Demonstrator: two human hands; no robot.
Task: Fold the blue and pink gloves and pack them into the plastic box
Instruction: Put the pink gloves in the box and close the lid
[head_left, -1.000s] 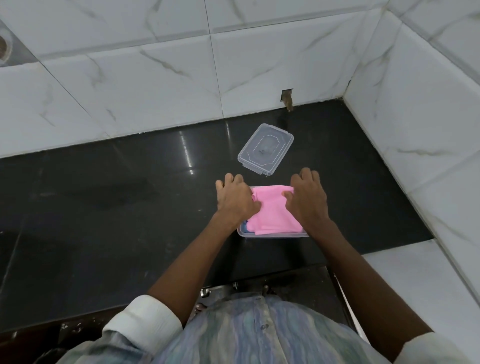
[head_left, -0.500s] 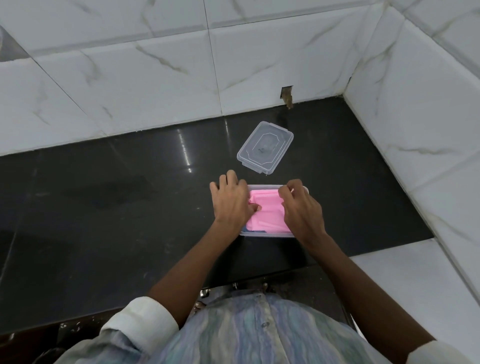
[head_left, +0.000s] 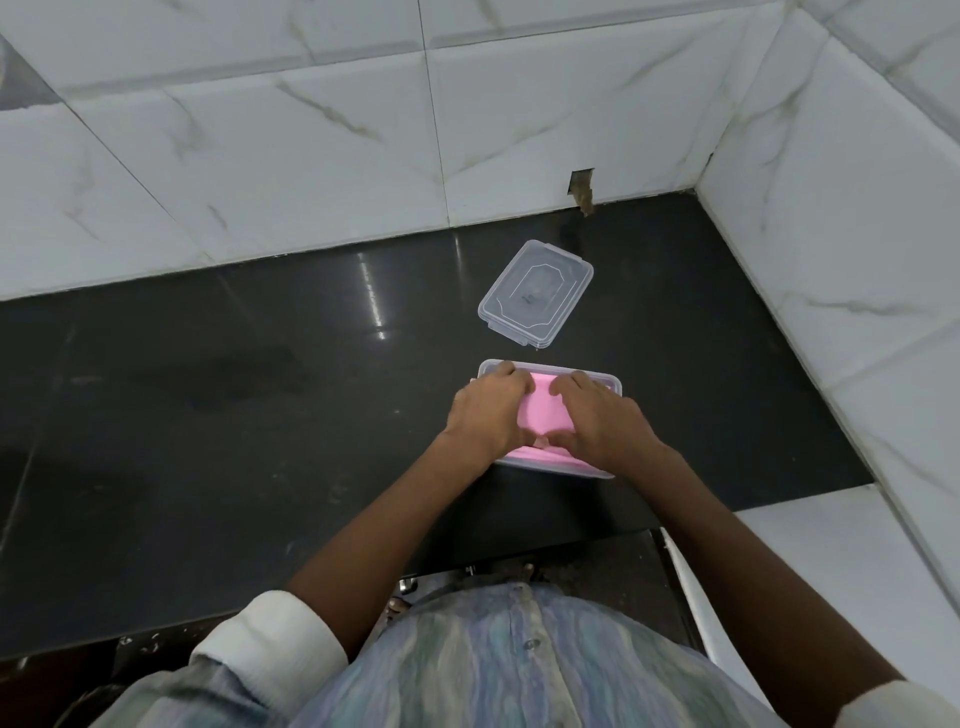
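A clear plastic box (head_left: 613, 383) sits on the black counter, right of centre. The folded pink glove (head_left: 543, 413) lies inside it, filling the top. My left hand (head_left: 491, 413) presses on the glove's left side with curled fingers. My right hand (head_left: 602, 423) presses on its right side, thumbs nearly meeting at the near edge. The blue glove is hidden under the pink one and my hands.
The box's clear lid (head_left: 536, 292) lies flat on the counter (head_left: 260, 415) just beyond the box. White marble tiles (head_left: 311, 156) form the back wall and the right wall (head_left: 841, 234). A white ledge (head_left: 831, 561) sits at the right near corner.
The pink glove, spread wider over the box before, is now tucked down inside it. Both hands moved closer together on top of it.
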